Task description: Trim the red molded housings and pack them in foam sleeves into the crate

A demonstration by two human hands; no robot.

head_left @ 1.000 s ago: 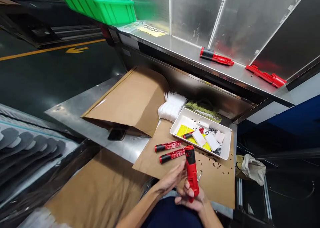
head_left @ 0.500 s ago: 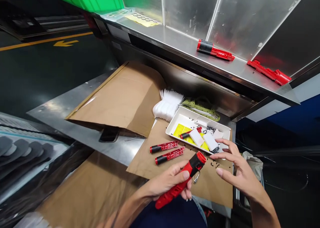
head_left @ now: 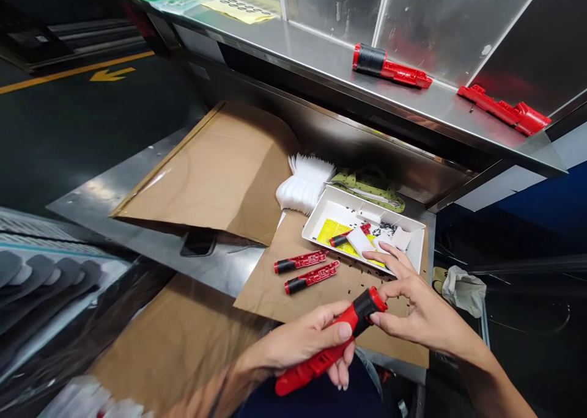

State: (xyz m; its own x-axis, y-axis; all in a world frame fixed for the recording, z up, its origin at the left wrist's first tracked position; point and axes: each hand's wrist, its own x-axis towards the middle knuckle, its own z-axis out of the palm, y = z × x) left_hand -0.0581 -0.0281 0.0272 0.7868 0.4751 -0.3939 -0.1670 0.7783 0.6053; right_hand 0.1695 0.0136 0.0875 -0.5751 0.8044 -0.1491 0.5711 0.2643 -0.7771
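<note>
My left hand [head_left: 306, 343] is wrapped round a red tool [head_left: 321, 357] with a black collar, held slanting up to the right above my lap. My right hand [head_left: 415, 305] pinches at the tool's black-and-red tip, thumb and forefinger closed on it, the other fingers spread. Just beyond lies a white tray [head_left: 321, 213] holding yellow labels, white pads, small black screws and a red part. Two red circuit-board pieces with black ends [head_left: 300, 262] [head_left: 312, 277] lie side by side on brown cardboard [head_left: 321, 296].
A steel shelf [head_left: 321, 51] above carries two red housing parts [head_left: 389, 69] [head_left: 504, 109]. A folded cardboard sheet [head_left: 215, 173] covers the bench's left; a phone [head_left: 198, 242] peeks from under it. White bags [head_left: 305, 183] are stacked behind the tray. A crumpled bag [head_left: 463, 286] sits at the right.
The tool passed from my right hand, held upright, to my left hand and tilted. My right hand swung out, then came back to pinch the tool's tip.
</note>
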